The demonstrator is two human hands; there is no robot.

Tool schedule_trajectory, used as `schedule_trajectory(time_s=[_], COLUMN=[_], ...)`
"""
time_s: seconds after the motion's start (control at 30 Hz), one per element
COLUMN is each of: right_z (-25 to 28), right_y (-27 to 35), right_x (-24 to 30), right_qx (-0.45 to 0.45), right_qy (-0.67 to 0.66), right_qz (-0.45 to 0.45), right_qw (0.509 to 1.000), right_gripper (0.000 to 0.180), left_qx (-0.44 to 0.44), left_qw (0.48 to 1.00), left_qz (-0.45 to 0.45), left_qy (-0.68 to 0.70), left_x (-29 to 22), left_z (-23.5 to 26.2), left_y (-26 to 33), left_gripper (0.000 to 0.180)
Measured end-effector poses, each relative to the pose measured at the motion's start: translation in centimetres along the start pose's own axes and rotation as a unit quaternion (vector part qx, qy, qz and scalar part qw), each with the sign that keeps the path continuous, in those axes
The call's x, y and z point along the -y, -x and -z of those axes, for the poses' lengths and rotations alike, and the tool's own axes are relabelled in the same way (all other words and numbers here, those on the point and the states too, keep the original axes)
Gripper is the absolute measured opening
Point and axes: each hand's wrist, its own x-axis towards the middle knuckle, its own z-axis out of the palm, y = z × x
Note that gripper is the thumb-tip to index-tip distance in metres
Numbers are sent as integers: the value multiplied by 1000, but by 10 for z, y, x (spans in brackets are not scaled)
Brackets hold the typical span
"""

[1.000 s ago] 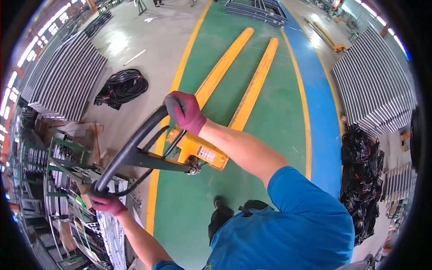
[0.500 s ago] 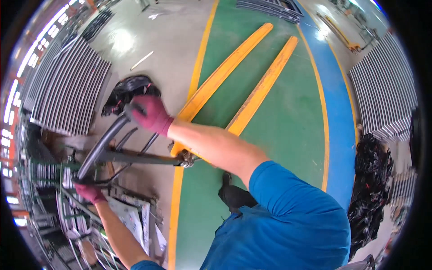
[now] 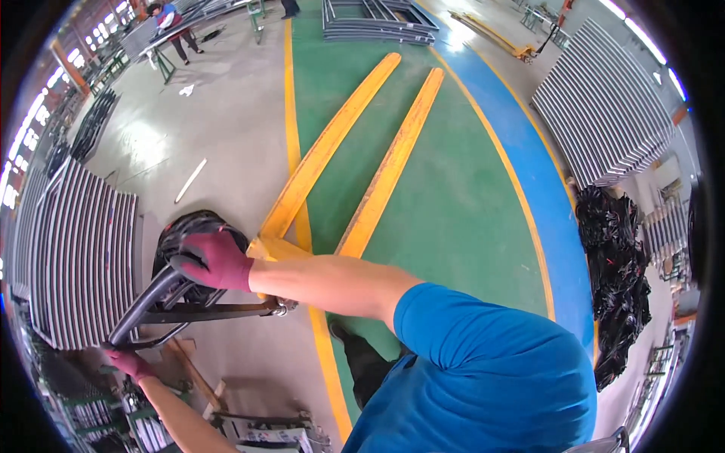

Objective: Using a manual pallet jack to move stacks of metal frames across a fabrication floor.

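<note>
A yellow pallet jack [image 3: 355, 158] lies on the green floor lane, its two long forks pointing away from me. Its black loop handle [image 3: 151, 306] is at the lower left. My right hand [image 3: 219, 260], in a dark red glove, grips the upper end of the handle. My left hand [image 3: 130, 364], also in a red glove, holds the handle's lower end. My arms reach out from a blue shirt at the bottom of the view.
A stack of grey metal grids [image 3: 72, 249] lies at the left, and another stack [image 3: 604, 113] at the upper right. Black bundles sit behind the handle [image 3: 189, 226] and at the right [image 3: 619, 279]. Metal frames [image 3: 370, 19] lie far ahead. A person [image 3: 170, 23] stands far off.
The handle has swung to the left and the forks now point further to the right of it. Both hands have stayed on the handle.
</note>
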Motion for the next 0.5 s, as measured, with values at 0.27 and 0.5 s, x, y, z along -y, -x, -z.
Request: schedule_trajectory(time_s=[0.27,0.5], right_z=[36,72], right_y=[-119,-246], right_x=[-63,-149], right_qx=[-26,-47], right_qy=[21,2], right_qz=[-62,-84], right_qw=[998,995], right_gripper=[21,29], left_qx=[147,120], left_qw=[976,990], left_qz=[116,60], left_qy=[115,33], left_x=[-57,-80], left_z=[-219,-368], left_y=[-94,-163], left_gripper=[58,57])
